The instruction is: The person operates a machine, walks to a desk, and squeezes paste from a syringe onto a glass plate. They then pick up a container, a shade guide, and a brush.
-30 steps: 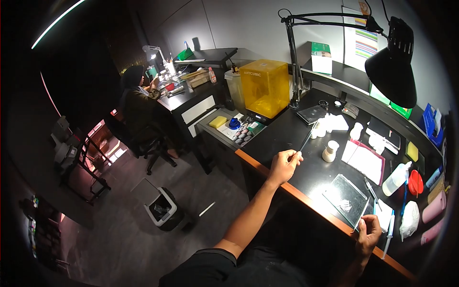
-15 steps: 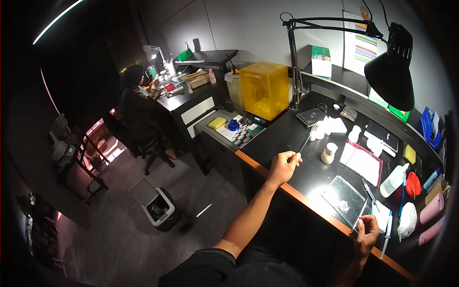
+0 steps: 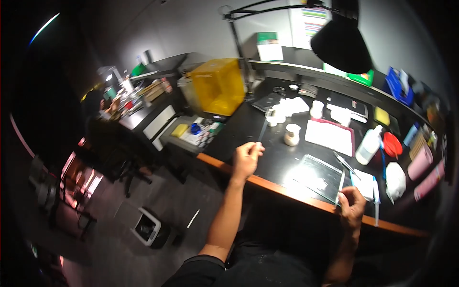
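Note:
My left hand (image 3: 246,161) is closed in a pinch above the front edge of the desk. From its fingertips a thin dark stick (image 3: 263,130) points up and away; its far tip is blurred near small white jars. My right hand (image 3: 352,204) pinches a slim, pale, flat tool (image 3: 341,182) at the desk's edge, beside a glass plate (image 3: 310,167). A small white smear (image 3: 321,183) lies on the plate, partly lost in glare. Just beyond the right hand are a slender metal-looking tool (image 3: 345,162) and a white pad (image 3: 363,184).
A jar (image 3: 292,135) and a white sheet on a maroon folder (image 3: 330,137) lie farther back. A clear bottle (image 3: 368,146) and red bowl (image 3: 392,144) stand right. A black lamp (image 3: 342,45) hangs overhead. A yellow-covered machine (image 3: 217,88) and a seated person (image 3: 103,112) are left.
The view has turned right, so the desk and hands appear farther left, with some blur. Both hands keep their pinches, and the right hand sits slightly higher in view.

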`<state>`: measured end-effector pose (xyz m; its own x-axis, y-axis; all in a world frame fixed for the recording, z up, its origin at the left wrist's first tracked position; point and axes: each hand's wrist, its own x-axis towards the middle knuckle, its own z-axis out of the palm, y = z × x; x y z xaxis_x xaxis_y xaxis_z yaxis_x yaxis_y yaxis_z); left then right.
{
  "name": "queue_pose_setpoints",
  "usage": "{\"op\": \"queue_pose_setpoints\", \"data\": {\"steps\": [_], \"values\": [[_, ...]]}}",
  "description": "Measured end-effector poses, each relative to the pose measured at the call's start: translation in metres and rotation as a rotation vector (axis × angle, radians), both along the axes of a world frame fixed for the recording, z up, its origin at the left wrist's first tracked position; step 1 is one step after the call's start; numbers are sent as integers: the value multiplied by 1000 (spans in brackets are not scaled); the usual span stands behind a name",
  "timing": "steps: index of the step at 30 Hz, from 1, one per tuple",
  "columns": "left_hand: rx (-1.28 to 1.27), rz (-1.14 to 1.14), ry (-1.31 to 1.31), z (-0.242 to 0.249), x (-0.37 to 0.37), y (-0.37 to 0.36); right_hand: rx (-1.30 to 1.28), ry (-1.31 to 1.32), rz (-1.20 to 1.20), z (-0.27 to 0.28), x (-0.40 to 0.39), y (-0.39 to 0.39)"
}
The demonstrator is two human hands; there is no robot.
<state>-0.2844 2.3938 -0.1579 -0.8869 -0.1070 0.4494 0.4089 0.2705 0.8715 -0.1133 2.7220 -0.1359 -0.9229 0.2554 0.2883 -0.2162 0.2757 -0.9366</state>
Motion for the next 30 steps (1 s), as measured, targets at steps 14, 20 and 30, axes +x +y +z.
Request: {"op": "queue_pose_setpoints", "data": {"steps": [14, 20, 30], "values": [[30, -23, -71, 7, 7, 0, 190, 170, -48, 8, 0, -5], [38, -29, -66, 4, 5, -1, 185, 155, -36, 11, 2, -5], [85, -64, -44, -1, 1, -2, 114, 109, -6, 10, 1, -4]]}}
